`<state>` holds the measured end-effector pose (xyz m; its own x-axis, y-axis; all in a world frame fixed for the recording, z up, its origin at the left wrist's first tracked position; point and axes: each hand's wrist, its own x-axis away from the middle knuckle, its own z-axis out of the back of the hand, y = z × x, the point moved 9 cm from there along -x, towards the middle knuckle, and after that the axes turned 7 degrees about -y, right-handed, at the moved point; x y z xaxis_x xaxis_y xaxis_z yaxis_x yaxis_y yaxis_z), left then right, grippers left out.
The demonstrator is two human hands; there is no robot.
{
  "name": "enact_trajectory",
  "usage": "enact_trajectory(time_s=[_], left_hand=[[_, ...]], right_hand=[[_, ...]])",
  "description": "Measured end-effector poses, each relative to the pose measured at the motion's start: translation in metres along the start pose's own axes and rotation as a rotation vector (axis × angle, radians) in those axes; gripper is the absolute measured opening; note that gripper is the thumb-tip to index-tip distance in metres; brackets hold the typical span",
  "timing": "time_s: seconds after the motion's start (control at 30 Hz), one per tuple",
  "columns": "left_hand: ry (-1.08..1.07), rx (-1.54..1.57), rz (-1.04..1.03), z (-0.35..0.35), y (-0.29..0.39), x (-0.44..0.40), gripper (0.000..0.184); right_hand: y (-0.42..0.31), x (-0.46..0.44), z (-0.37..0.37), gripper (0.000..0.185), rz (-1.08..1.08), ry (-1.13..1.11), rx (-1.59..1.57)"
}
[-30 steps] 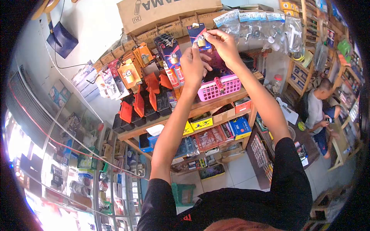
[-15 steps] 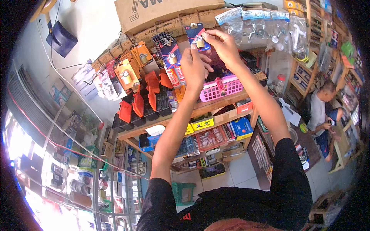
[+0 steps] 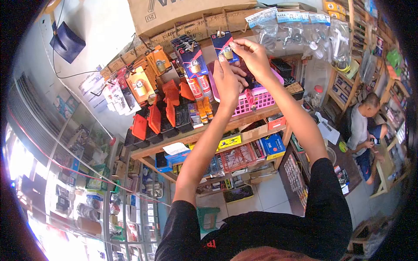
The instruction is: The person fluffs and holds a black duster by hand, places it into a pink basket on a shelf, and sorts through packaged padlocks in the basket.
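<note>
A carded padlock (image 3: 224, 43), a brass lock on a dark blue and red card, is upright at the back of the counter. Its top edge meets a small hook on the cardboard strip. My right hand (image 3: 253, 58) pinches the card's right edge between thumb and fingers. At the lower left, my left hand (image 3: 228, 81) has its thumb by the brass body, its other fingers curled partly out of sight. Just left hangs a stack of similar padlock cards (image 3: 191, 61). Below my hands is a pink basket (image 3: 257, 103), its contents mostly hidden.
Orange padlock cards (image 3: 141, 85) and black bins with orange lids (image 3: 154, 117) are on the left. Bagged taps (image 3: 289, 32) hang at the right. A glass showcase (image 3: 87, 174) lines the left side. A seated person (image 3: 363, 126) holds a phone at far right.
The padlock card has shifted slightly down in view, its top now at the hook. Both my hands moved down a little with it, and more of the pink basket shows.
</note>
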<state>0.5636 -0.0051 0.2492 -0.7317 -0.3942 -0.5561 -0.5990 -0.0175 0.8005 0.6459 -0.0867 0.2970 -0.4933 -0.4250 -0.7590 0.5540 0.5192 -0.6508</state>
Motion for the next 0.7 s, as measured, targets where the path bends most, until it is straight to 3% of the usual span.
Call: enact_trajectory(time_s=[0.4,0.7], left_hand=[[0.133,0.183,0.032,0.015,-0.034,-0.026,0.041],[0.397,0.120,-0.200,0.052,-0.066,-0.111,0.032]], right_hand=[[0.042,-0.022,-0.006,0.024,-0.040,0.002,0.006],[0.107,-0.103,-0.008,0.031,-0.025,0.045,0.228]])
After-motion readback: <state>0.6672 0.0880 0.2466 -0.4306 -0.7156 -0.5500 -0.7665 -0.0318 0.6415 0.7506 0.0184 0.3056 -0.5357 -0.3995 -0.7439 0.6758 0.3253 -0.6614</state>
